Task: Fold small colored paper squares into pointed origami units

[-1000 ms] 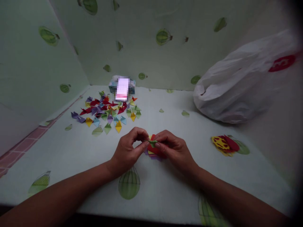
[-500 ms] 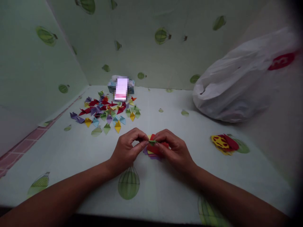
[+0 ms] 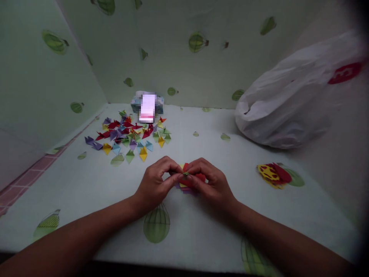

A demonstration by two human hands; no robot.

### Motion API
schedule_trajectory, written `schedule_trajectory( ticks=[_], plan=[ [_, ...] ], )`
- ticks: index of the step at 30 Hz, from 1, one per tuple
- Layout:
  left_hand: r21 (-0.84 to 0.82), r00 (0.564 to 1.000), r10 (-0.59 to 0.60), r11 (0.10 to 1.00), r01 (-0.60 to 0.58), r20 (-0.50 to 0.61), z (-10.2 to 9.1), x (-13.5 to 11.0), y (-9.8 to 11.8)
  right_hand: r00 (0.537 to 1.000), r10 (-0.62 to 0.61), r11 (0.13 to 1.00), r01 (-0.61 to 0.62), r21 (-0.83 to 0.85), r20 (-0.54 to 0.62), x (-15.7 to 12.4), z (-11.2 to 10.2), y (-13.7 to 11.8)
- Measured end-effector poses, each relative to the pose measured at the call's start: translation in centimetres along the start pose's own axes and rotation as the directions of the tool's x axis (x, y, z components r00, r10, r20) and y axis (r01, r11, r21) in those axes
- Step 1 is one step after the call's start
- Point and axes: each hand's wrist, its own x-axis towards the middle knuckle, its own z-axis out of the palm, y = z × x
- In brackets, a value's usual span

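Green folded paper (image 3: 185,174), held just above the coloured sheets (image 3: 187,184) on the counter (image 3: 210,127), is pinched by the fingers (image 3: 173,164) of the left hand (image 3: 154,181) and right hand (image 3: 213,181), appearing light, thin and easily creased, best gripped gently along its folded edges.

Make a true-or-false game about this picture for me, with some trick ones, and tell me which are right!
1. The left hand and right hand both pinch a small green piece. True.
2. The folded shapes on the left are all red. False: the folded shapes are also purple, yellow, blue, green and orange.
3. A white bag is on the right. True.
4. The yellow cutout sits on top of the white bag. False: the yellow cutout lies on the table, in front of the bag.
5. Coloured sheets lie below the hands. True.
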Motion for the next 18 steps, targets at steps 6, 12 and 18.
schedule_trajectory(
  ticks=[6,12,18],
  plan=[
    [-0.007,1.0,-0.025,1.0,0.025,0.002,0.1,-0.03,-0.11,1.0,-0.016,1.0,0.016,0.017,-0.017,-0.08,0.1,-0.04],
    [-0.027,0.999,-0.038,0.999,0.038,0.01,0.15,0.01,-0.06,1.0,-0.023,0.999,0.024,0.022,-0.018,-0.17,0.18,-0.05],
    [-0.017,1.0,0.002,1.0,-0.002,0.009,0.14,-0.05,0.04,0.999,-0.053,0.998,0.053,-0.035,-0.006,-0.07,0.18,-0.2]
  ],
)
